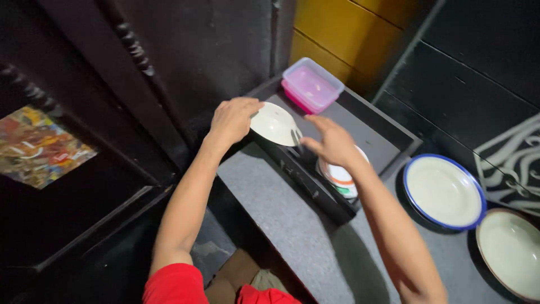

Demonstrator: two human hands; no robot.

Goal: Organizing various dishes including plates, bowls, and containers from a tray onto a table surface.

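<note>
Red sleeves (174, 284) at six o'clock, and both arms reach up over the grey counter (281, 214). Left hand (232, 119) grips a pale bowl (274, 124) by its nine o'clock rim, tilting it over the black tray (388, 143). Right hand (333, 143), fingers loosely spread and holding nothing, hovers over stacked bowls (342, 179), with a pink box (312, 85) at twelve and two plates (444, 191) at three.

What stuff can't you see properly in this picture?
- Stacked bowls, head view: mostly hidden under the right hand.
- White plate: the left hand covers its left edge.
- Brown-rimmed plate: cut off by the picture's edge.
- Pink lidded box: contents can't be seen.
</note>
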